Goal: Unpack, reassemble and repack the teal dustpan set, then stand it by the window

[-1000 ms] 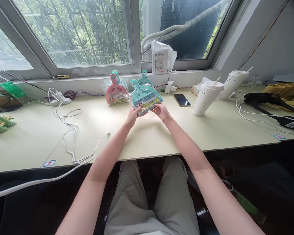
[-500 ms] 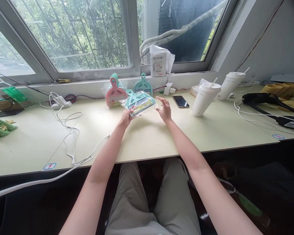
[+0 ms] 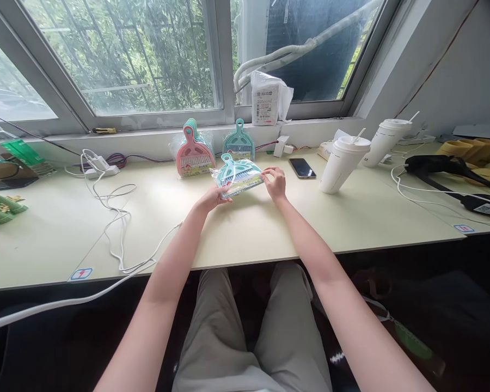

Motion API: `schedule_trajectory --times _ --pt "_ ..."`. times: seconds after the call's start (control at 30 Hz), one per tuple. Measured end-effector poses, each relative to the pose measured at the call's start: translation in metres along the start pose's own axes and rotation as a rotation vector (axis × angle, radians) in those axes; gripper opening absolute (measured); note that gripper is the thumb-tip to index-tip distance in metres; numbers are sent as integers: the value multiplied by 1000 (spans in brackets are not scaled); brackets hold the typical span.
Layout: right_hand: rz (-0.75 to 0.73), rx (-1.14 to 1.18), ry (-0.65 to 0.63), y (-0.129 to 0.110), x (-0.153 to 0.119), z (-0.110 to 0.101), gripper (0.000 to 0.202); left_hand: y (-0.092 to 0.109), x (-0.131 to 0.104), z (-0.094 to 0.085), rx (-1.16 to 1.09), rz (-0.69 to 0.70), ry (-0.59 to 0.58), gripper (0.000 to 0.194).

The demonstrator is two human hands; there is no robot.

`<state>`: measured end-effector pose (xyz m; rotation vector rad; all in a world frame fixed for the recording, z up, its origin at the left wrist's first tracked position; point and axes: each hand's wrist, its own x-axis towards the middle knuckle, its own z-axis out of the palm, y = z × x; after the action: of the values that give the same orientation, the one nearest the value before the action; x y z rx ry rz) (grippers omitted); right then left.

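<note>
Both hands hold a mint-green dustpan and brush set in a clear plastic wrapper, tilted above the table, its handle pointing away from me. My left hand grips the near left corner, thumb on top. At the right edge, my right hand pinches the wrapper between thumb and fingers. Behind it, against the wall below the sill, a stack of wrapped dustpan sets with a pink one in front stands upright. Another mint-green set leans to its right, partly hidden by the held one.
A phone lies right of my right hand, near a white lidded cup with a straw. Farther right are a second cup and black straps. White cables cross the table on the left. A paper pack stands on the sill.
My right hand has closed on the right edge of the wrapped set, where it was open and apart before. The set has shifted slightly right in my left hand.
</note>
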<state>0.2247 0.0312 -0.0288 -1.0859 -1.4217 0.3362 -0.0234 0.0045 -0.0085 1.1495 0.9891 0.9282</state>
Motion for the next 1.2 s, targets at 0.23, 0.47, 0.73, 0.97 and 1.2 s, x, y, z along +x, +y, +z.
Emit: schedule_trajectory --times 0.23,0.47,0.73,0.97,1.2 --pt "107 237 -44 -5 -2 -2 12 3 -4 5 90 95 -80 48" --pt "237 363 -90 0 -1 -1 35 1 -4 6 42 51 -119 53" --pt "300 319 -12 -5 -4 1 47 3 -10 12 190 229 -28 66" --pt "278 350 -51 -15 -8 6 45 -3 6 4 263 223 246 46" --pt "241 434 -254 -17 -10 14 81 -9 16 -10 215 312 373 36"
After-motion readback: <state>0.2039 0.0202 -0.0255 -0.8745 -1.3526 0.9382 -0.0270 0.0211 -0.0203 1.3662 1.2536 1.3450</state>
